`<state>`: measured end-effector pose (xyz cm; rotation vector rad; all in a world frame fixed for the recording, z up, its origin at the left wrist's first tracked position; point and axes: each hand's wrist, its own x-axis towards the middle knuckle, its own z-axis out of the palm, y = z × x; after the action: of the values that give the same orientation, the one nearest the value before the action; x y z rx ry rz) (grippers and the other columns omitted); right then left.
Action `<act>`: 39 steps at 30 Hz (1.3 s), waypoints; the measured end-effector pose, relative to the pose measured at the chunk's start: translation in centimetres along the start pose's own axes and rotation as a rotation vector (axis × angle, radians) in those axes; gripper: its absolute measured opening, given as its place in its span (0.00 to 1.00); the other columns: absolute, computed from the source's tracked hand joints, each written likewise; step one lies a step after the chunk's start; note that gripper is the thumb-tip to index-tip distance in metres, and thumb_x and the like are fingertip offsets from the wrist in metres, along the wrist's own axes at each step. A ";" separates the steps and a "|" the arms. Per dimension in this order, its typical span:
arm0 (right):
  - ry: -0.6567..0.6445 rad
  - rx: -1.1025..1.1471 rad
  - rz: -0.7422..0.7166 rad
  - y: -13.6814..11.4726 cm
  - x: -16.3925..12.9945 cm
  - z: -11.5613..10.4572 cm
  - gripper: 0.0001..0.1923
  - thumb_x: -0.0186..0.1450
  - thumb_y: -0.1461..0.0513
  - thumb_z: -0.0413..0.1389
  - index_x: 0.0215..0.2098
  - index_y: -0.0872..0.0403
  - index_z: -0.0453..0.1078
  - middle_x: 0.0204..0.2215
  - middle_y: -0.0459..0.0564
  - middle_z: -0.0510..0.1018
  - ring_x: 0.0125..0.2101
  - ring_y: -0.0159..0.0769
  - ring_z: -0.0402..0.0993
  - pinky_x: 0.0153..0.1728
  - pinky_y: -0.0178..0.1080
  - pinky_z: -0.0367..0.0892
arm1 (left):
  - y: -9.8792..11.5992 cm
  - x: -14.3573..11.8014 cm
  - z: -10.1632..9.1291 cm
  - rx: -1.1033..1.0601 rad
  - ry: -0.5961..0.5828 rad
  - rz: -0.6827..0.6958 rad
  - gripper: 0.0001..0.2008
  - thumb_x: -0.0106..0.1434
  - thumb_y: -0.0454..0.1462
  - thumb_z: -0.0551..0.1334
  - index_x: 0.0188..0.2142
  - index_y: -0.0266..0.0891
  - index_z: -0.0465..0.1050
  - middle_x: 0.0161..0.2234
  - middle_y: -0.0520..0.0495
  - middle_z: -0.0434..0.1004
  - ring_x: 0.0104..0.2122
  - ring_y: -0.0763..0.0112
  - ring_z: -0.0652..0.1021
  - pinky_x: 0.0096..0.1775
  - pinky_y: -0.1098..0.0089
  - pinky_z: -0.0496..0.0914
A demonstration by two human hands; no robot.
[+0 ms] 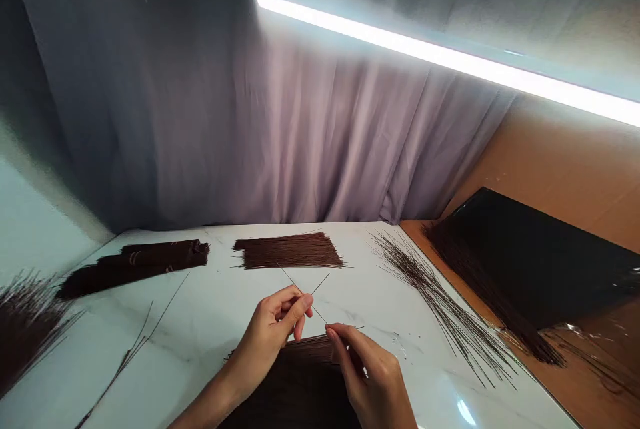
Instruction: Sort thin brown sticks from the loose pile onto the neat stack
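- While the left hand (277,325) pinches two thin crossed sticks (305,292), the right hand (363,365) grips one stick's lower end.
- Both hover over a dark stick pile (295,389) on the white table (215,309).

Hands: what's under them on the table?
A flat pile of brown sticks lies beneath the left hand and right hand; they cover part of it.

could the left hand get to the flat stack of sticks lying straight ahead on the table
Probably yes: the flat stack lies just beyond the left hand on bare table, nothing between, though the fingers pinch thin sticks.
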<state>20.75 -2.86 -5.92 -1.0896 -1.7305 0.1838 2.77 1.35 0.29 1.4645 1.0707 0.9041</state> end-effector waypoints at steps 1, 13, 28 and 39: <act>0.006 -0.022 -0.013 0.1 -0.1 0.0 0.10 0.76 0.61 0.50 0.43 0.51 0.74 0.27 0.46 0.80 0.23 0.31 0.77 0.23 0.30 0.69 | 0.2 0.0 0.0 0.012 0.011 0.005 0.21 0.70 0.53 0.59 0.32 0.39 0.73 0.21 0.56 0.64 0.21 0.75 0.59 0.23 0.74 0.54; -0.037 -0.172 -0.077 0.6 -0.1 0.0 0.14 0.78 0.61 0.45 0.38 0.50 0.71 0.22 0.44 0.75 0.21 0.31 0.72 0.23 0.31 0.65 | -0.2 -0.1 -0.1 0.010 0.040 0.025 0.21 0.71 0.53 0.58 0.33 0.38 0.74 0.22 0.57 0.63 0.20 0.77 0.57 0.23 0.73 0.53; -0.063 -0.154 -0.086 0.8 -0.4 -0.1 0.12 0.76 0.66 0.45 0.36 0.50 0.66 0.22 0.43 0.69 0.21 0.32 0.66 0.24 0.33 0.60 | -0.3 -0.1 -0.1 -0.009 0.023 0.007 0.23 0.71 0.55 0.57 0.34 0.37 0.74 0.22 0.57 0.63 0.20 0.78 0.56 0.23 0.74 0.53; -0.076 -0.160 -0.096 0.7 -0.5 -0.1 0.10 0.76 0.66 0.46 0.39 0.51 0.67 0.22 0.43 0.70 0.20 0.30 0.67 0.24 0.33 0.58 | 0.0 -0.6 0.4 0.035 -0.003 0.024 0.21 0.72 0.52 0.58 0.34 0.38 0.75 0.23 0.56 0.65 0.21 0.77 0.57 0.24 0.73 0.52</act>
<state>21.30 -2.85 -6.57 -1.1232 -1.8867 0.0268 2.92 0.67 0.26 1.5101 1.0739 0.9042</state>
